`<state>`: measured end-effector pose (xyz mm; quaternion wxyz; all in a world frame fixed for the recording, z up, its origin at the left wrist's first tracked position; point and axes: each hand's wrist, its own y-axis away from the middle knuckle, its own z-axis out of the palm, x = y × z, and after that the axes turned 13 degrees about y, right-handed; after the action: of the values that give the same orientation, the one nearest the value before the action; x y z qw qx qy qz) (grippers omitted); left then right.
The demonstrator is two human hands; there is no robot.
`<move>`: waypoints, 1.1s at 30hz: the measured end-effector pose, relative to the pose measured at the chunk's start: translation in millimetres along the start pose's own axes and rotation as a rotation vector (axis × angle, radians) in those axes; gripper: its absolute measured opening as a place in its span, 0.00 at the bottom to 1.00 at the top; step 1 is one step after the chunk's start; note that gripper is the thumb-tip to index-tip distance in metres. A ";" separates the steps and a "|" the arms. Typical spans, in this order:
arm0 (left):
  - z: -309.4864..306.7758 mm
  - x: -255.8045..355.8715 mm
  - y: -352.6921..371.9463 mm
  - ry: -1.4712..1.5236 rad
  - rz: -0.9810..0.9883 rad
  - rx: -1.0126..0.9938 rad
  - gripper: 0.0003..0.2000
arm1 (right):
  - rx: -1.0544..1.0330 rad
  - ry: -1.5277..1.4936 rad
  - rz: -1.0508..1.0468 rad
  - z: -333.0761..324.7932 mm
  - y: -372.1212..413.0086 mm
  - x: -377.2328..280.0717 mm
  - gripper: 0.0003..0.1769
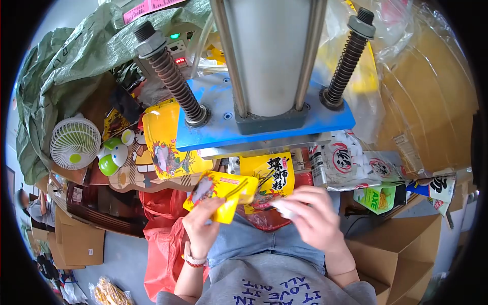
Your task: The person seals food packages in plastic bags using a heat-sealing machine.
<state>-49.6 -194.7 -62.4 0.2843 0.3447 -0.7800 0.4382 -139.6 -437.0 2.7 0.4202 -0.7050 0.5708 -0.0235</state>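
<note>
Probably light and slick, the pouch (pixel 221 191) flops above the edge pinch of my left hand (pixel 202 226), my right hand (pixel 316 219) pinching a sachet (pixel 282 208).

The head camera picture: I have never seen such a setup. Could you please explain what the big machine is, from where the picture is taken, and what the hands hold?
The single picture comes from a camera worn on the person's head. It looks down at their own two hands and lap. Above the hands stands a machine: a grey upright cylinder on a blue plate, with dark coil springs on either side. I cannot tell exactly what it does. The left hand holds a yellow pouch. The right hand pinches a small white item, too blurred to name. Behind the hands lie more yellow pouches and white packets. A small fan stands at the left, and cardboard boxes are at the right.
</note>
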 end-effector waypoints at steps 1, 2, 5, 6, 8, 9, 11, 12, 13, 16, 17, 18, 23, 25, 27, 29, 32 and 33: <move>1.1 12.2 -0.4 -0.031 0.062 -0.029 0.15 | -0.064 -0.012 -0.032 11.0 0.3 4.4 0.19; 2.0 18.0 -0.4 -0.039 0.166 -0.071 0.14 | -0.109 -0.029 -0.104 15.9 3.9 6.1 0.18; -9.4 45.8 -4.5 0.112 0.254 -0.240 0.14 | -0.108 -0.126 -0.211 -10.7 2.6 -13.9 0.20; -10.2 52.8 -7.6 0.179 0.235 -0.277 0.14 | -0.106 -0.123 -0.210 -14.7 2.7 -13.3 0.20; 2.0 50.5 -11.0 0.207 0.220 -0.297 0.12 | -0.090 -0.198 -0.116 -19.9 1.6 -10.9 0.21; 15.1 43.7 -10.6 0.245 0.053 -0.293 0.11 | -0.135 -0.088 -0.036 -16.5 -0.4 -6.1 0.26; 43.8 26.4 -14.6 0.303 -0.373 -0.336 0.11 | -0.092 0.002 0.125 -4.7 1.9 15.9 0.35; 61.6 11.7 -13.4 0.490 -0.535 -0.251 0.09 | -0.060 0.033 0.211 -10.9 0.4 20.5 0.35; 75.8 -2.9 -13.4 0.679 -0.694 -0.162 0.08 | 0.003 0.105 0.262 -18.3 -0.5 26.2 0.30; 87.6 -18.7 -37.6 1.065 -0.823 -0.046 0.11 | 0.022 0.304 0.440 -33.8 1.1 55.1 0.22; 89.1 -15.9 -48.4 1.140 -0.868 -0.012 0.11 | -0.004 0.393 0.490 -31.3 -5.2 70.4 0.21; 91.0 -18.8 -53.0 1.139 -0.872 -0.011 0.11 | -0.002 0.606 0.436 -18.2 -7.0 92.8 0.19; 87.3 -27.0 -59.9 1.068 -0.850 -0.084 0.11 | -0.250 0.719 0.301 22.9 7.6 156.7 0.22; 64.1 -19.6 -69.0 0.746 -0.874 -0.261 0.12 | -0.227 0.594 0.454 20.3 5.6 147.0 0.10; 45.8 -49.1 -64.9 0.645 -0.545 0.059 0.16 | -0.236 0.566 0.475 15.9 8.2 143.4 0.09; 9.0 -72.2 -64.6 -0.338 -0.222 0.041 0.30 | -0.253 0.533 0.519 14.3 14.3 145.2 0.09; -3.8 -93.9 -38.0 -0.616 -0.142 -0.218 0.40 | -0.147 0.551 0.409 13.8 18.5 153.8 0.08; -9.8 -105.3 -25.0 -0.560 -0.031 -0.271 0.40 | -0.122 0.481 0.539 11.0 17.6 154.4 0.09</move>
<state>34.7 -165.2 -124.2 0.1084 0.4226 -0.8741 0.2137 -94.2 -558.0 -84.2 0.2224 -0.5274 0.8189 -0.0429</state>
